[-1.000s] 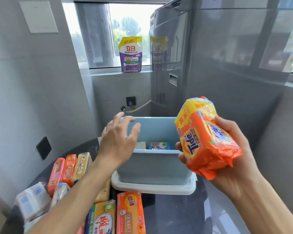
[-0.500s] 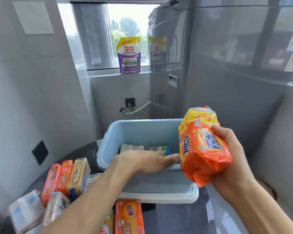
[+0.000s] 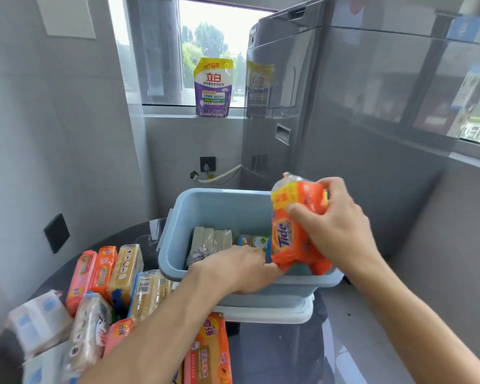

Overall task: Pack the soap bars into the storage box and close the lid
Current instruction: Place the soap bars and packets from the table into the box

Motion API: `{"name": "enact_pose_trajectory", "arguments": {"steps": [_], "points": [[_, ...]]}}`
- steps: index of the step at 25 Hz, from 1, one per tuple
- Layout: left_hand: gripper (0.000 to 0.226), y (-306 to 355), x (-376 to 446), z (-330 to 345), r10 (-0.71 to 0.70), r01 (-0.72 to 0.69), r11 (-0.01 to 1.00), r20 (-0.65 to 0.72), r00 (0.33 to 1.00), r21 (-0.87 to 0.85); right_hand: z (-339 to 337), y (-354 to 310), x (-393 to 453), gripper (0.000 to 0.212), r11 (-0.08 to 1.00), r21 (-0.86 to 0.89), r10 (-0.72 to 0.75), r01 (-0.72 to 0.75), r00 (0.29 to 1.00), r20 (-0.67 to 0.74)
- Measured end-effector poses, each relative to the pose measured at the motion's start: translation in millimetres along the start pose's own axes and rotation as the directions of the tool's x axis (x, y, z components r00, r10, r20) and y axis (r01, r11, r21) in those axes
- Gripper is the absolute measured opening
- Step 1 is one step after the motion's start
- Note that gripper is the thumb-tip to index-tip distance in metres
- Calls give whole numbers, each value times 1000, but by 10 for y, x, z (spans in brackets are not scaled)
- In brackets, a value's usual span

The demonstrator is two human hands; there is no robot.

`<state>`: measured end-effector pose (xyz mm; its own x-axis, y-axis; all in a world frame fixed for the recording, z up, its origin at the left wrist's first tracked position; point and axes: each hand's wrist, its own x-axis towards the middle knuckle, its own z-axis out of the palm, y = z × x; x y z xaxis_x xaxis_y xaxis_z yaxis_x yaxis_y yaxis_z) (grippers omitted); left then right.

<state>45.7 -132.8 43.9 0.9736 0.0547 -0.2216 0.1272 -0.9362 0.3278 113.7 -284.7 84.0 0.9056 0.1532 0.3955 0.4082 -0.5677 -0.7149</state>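
A light blue storage box [image 3: 222, 206] stands on a dark round table, resting on its pale lid [image 3: 272, 314]. Inside lie several soap bars [image 3: 211, 239]. My right hand [image 3: 336, 228] grips an orange Tide soap pack [image 3: 294, 231] from above, held upright with its lower end inside the box at the right. My left hand [image 3: 239, 267] lies on the box's near rim with its fingers reaching inside, touching the pack's lower corner. More wrapped soap bars [image 3: 108, 273] lie in rows left of the box, and an orange pack [image 3: 208, 350] lies in front of it.
A grey washing machine [image 3: 288, 92] stands behind the box on the right. A purple detergent pouch [image 3: 212, 87] sits on the window sill. Grey walls close in on the left, with a black wall plate [image 3: 56, 232]. The table's edge curves at lower left.
My right hand has turned over the Tide pack and lowered it into the box's right side. My left hand went from above the box down onto its near rim.
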Motion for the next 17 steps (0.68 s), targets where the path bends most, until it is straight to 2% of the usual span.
{"name": "enact_pose_trajectory", "arguments": {"steps": [1, 3, 7, 10, 13, 15, 17], "points": [[51, 6, 4, -4, -5, 5, 1000, 4, 1000, 6, 87, -21, 10, 44, 970, -234, -69, 70, 998, 13], [43, 18, 13, -13, -10, 10, 1000, 21, 1000, 13, 245, -69, 61, 45, 845, -506, -162, 172, 985, 65], [40, 16, 19, -8, -5, 5, 1000, 34, 999, -3, 480, -71, 219, 50, 596, -753, -111, 279, 957, 267], [43, 1, 31, 16, -5, 5, 1000, 25, 1000, 7, 623, 17, 261, 50, 394, -829, -127, 396, 917, 377], [45, -20, 72, 31, -27, 27, 1000, 28, 999, 6, 636, 157, 241, 50, 234, -790, -118, 567, 823, 556], [47, -39, 105, 28, -35, 35, 999, 37, 999, 3, 499, 202, 278, 35, 247, -697, -158, 673, 738, 657], [49, -68, 150, 16, -37, 37, 999, 42, 998, -3, 352, 190, 373, 19, 337, -593, -196, 731, 671, 715]]}}
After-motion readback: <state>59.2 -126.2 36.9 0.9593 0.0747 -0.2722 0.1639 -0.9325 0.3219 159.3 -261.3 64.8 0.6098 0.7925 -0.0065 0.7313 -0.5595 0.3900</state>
